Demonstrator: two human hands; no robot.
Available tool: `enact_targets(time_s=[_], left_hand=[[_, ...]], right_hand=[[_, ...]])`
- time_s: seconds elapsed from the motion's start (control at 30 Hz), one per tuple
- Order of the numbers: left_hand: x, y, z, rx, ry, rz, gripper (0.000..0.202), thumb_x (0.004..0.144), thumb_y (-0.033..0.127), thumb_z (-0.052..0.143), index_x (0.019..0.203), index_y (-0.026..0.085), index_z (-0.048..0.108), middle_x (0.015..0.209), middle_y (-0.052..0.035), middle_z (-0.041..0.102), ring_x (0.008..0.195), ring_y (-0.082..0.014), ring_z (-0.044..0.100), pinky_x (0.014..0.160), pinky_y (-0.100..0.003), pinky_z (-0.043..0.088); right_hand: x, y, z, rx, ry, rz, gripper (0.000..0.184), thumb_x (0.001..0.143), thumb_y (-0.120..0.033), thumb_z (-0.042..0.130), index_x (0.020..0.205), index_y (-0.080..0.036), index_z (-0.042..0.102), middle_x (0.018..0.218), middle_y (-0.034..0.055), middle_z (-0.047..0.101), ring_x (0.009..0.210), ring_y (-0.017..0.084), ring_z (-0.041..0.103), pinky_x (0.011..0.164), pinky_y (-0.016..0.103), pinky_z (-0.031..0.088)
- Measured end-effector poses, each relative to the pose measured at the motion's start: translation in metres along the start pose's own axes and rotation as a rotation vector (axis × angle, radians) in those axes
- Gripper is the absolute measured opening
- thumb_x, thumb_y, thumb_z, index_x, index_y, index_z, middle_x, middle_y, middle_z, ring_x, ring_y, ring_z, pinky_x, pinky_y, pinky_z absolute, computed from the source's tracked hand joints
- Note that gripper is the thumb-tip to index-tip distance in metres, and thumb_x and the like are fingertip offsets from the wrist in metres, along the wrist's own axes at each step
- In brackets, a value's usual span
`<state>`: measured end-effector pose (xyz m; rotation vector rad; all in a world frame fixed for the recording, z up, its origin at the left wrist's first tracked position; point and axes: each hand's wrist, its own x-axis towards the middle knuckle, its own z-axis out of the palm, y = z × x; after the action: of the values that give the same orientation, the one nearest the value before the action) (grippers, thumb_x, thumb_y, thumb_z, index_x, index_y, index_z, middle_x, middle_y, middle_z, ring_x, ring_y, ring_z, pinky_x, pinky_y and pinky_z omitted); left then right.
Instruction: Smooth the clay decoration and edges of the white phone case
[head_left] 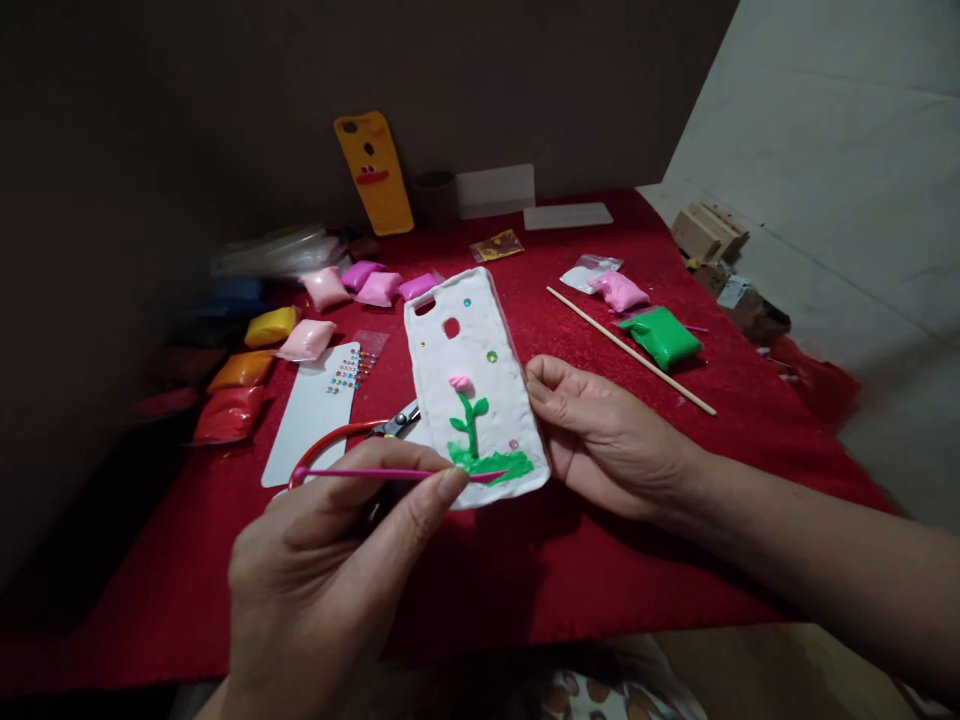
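Note:
My right hand [611, 430] grips the right edge of a white clay-covered phone case [450, 350], holding it tilted above the table. On the case are a pink flower bud [461, 383] on a green stem with leaves, a patch of green clay [517, 464] at the bottom, and several small gems. Between thumb and fingers, my left hand [337, 570] pinches a thin pink modelling tool [390, 474]. Its pointed tip lies over the green patch; whether it touches the clay I cannot tell. Red-handled scissors [337, 435] lie partly hidden behind the case and my left hand.
Packets of coloured clay [244, 370] lie at the left beside a white card [307, 420] and a gem sheet [356, 368]. A wooden stick [630, 350] and a green clay packet [664, 337] are at right. A yellow phone case [382, 185] leans at the back.

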<state>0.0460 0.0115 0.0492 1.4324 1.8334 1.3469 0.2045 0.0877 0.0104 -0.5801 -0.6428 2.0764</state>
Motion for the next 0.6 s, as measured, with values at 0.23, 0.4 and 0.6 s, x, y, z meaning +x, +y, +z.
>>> enact_targets(time_s=[0.23,0.4,0.6], left_hand=[[0.011,-0.014,-0.004,-0.076,-0.182,-0.106,0.003,0.071,0.032,0.077,0.071,0.03,0.075,0.07,0.0061,0.075,0.064,-0.013,0.069,0.059,-0.017,0.052],[0.014,-0.015,-0.002,-0.103,-0.207,-0.09,0.002,0.071,0.027,0.077,0.072,0.029,0.076,0.07,0.0057,0.076,0.063,-0.0118,0.069,0.057,-0.014,0.052],[0.016,-0.016,-0.002,-0.17,-0.218,-0.147,0.001,0.07,0.027,0.076,0.07,0.027,0.076,0.07,0.0043,0.076,0.064,-0.0117,0.069,0.054,-0.012,0.051]], right_hand=[[-0.002,0.001,0.001,0.011,-0.001,-0.005,0.01,0.086,-0.012,0.06,0.08,-0.017,0.052,0.072,-0.0014,0.061,0.064,0.009,0.059,0.069,0.022,0.053],[-0.001,0.0,0.0,0.034,-0.044,0.006,0.012,0.084,-0.013,0.063,0.081,-0.016,0.053,0.073,-0.0015,0.061,0.065,0.009,0.061,0.067,0.021,0.053],[0.0,0.0,0.0,0.037,-0.034,0.007,0.009,0.087,-0.01,0.058,0.081,-0.015,0.054,0.073,-0.0006,0.061,0.065,0.008,0.061,0.069,0.021,0.054]])
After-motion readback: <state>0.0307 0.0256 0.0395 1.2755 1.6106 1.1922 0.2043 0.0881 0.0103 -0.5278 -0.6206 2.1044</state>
